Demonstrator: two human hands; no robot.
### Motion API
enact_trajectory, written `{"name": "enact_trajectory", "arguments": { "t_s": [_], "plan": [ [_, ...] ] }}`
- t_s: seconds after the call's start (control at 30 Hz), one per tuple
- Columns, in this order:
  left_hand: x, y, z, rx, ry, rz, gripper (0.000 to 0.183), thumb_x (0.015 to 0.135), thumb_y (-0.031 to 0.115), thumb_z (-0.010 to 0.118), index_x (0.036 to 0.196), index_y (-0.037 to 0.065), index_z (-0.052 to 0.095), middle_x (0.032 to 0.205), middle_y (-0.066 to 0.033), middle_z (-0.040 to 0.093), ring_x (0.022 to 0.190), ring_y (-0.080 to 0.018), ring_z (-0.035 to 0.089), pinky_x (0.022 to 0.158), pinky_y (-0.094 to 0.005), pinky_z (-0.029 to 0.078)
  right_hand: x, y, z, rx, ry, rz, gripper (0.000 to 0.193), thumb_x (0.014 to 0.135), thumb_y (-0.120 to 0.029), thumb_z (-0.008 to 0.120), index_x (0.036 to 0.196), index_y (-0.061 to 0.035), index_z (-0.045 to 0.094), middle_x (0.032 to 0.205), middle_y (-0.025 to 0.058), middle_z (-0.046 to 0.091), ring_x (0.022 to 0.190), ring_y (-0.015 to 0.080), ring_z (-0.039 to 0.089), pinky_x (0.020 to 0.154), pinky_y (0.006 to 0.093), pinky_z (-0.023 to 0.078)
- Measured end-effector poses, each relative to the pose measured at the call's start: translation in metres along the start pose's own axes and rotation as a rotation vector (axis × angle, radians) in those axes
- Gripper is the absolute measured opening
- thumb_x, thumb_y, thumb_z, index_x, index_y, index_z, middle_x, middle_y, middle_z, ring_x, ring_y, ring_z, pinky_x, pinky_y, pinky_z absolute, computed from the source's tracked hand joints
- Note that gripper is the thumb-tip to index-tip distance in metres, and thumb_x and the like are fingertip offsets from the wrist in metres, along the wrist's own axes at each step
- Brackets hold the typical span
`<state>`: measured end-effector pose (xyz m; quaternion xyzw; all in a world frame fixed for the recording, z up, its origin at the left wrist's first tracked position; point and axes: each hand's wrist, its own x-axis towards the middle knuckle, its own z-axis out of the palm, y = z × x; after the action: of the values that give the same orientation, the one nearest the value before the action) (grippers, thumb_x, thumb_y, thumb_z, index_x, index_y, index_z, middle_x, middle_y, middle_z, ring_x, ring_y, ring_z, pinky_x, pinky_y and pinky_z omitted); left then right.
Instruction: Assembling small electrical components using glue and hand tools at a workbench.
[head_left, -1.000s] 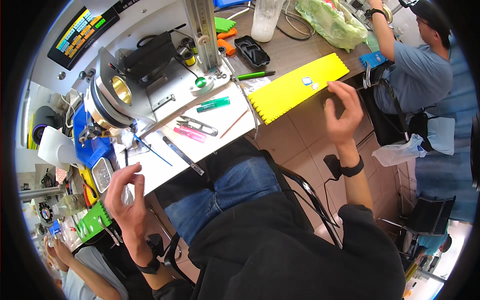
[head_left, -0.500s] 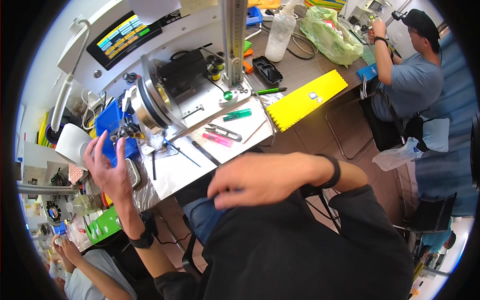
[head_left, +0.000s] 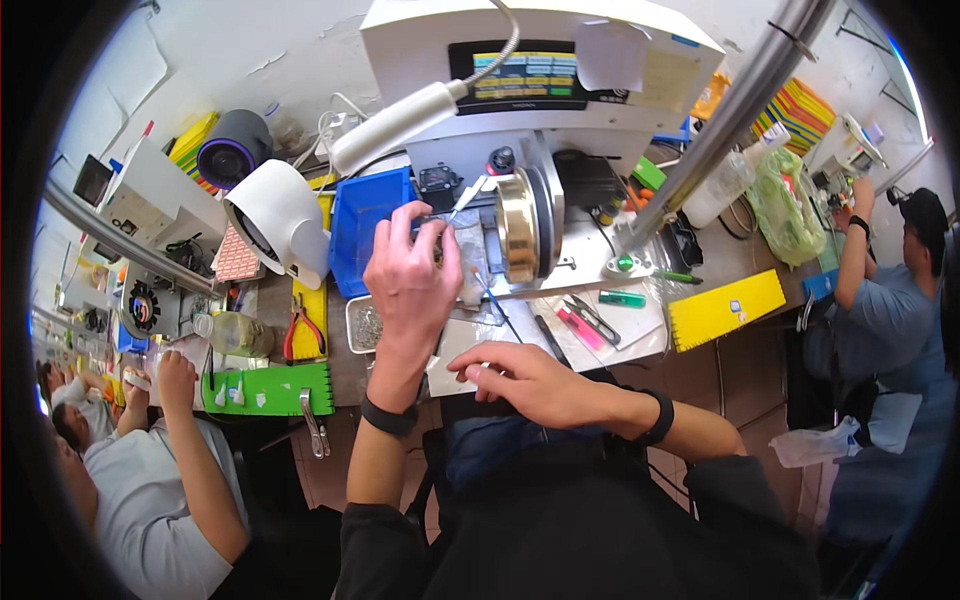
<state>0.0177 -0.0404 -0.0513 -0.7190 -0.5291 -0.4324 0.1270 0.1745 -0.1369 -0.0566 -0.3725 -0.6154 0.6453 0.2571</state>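
Note:
My left hand (head_left: 408,285) is raised over the bench, beside the machine's brass-coloured ring (head_left: 516,226). Its fingers bend round toward the thumb at a small dark fixture; whatever lies between them is hidden by the hand. A pale, narrow piece (head_left: 467,194) sticks up just past the fingertips. Low in front of the bench edge hovers my right hand (head_left: 530,385), fingers loosely bent and apart, with nothing visible in it. Nearest to it on the white work surface lie a dark pen-like tool (head_left: 551,338), a pink-handled tool (head_left: 580,328), thread snips (head_left: 594,320) and a green-handled tool (head_left: 622,298).
A blue tray (head_left: 345,235) and a white lamp-like head (head_left: 280,220) stand left of my left hand. Red pliers (head_left: 303,328) lie near a green strip (head_left: 280,388). A metal post (head_left: 690,130) rises on the right, with a yellow strip (head_left: 728,310) beyond. People sit on both sides.
My view has swung left. My left hand has gone from spread fingers to bent ones beside the ring. My right hand stays low in front of the bench and is less blurred.

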Motion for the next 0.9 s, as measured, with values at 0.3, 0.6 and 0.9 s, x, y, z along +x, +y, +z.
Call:
{"name": "enact_trajectory", "arguments": {
  "t_s": [0.3, 0.6, 0.9],
  "plan": [
    [-0.013, -0.012, -0.023, -0.265, 0.029, 0.052, 0.017, 0.072, 0.0, 0.074, 0.087, 0.006, 0.069, 0.098, -0.0061, 0.06, 0.057, -0.0159, 0.054, 0.054, -0.0299, 0.046, 0.056, -0.002, 0.006, 0.448, 0.21, 0.05, 0.035, 0.107, -0.03, 0.039, 0.124, -0.0044, 0.055, 0.109, 0.0052, 0.059, 0.091, 0.0145, 0.061, 0.08, 0.0304, 0.052],
    [-0.016, -0.029, -0.024, -0.482, -0.093, 0.043, 0.015, 0.072, 0.007, 0.075, 0.087, 0.008, 0.07, 0.102, -0.006, 0.057, 0.067, -0.0167, 0.058, 0.06, -0.0291, 0.048, 0.092, 0.0, 0.009, 0.616, 0.595, -0.118, 0.018, 0.101, -0.02, 0.049, 0.11, -0.0062, 0.057, 0.104, 0.004, 0.056, 0.096, 0.0116, 0.056, 0.077, 0.028, 0.05],
    [0.035, -0.026, -0.025, -0.88, -0.309, -0.202, 0.019, 0.089, 0.017, 0.067, 0.101, 0.002, 0.067, 0.108, -0.0133, 0.065, 0.091, -0.0234, 0.064, 0.084, -0.0335, 0.051, 0.085, 0.004, 0.007, 0.656, 0.521, -0.012, 0.015, 0.102, -0.019, 0.052, 0.097, -0.005, 0.054, 0.081, 0.0002, 0.047, 0.071, 0.0101, 0.049, 0.061, 0.0263, 0.042]
  ]
}}
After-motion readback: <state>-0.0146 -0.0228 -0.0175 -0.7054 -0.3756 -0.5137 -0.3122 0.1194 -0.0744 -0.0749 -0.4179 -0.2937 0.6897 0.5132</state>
